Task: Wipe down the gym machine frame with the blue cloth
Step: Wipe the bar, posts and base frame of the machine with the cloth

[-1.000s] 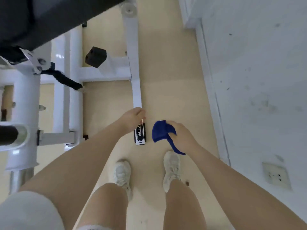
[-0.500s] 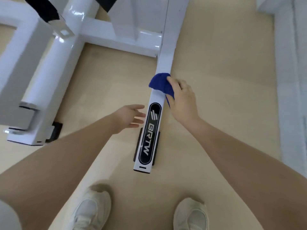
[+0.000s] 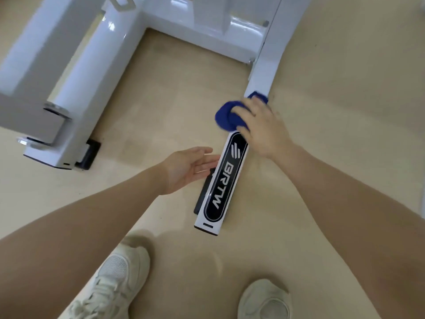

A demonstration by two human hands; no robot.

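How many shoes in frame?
2. Left shoe at the bottom, left of centre, below the left forearm. Right shoe at the bottom edge, right of centre, partly cut off. Both stand on the floor near the end of the frame bar.

Bare forearms, no sleeves; off-white mesh sneakers (image 3: 115, 277) with laces on both feet.
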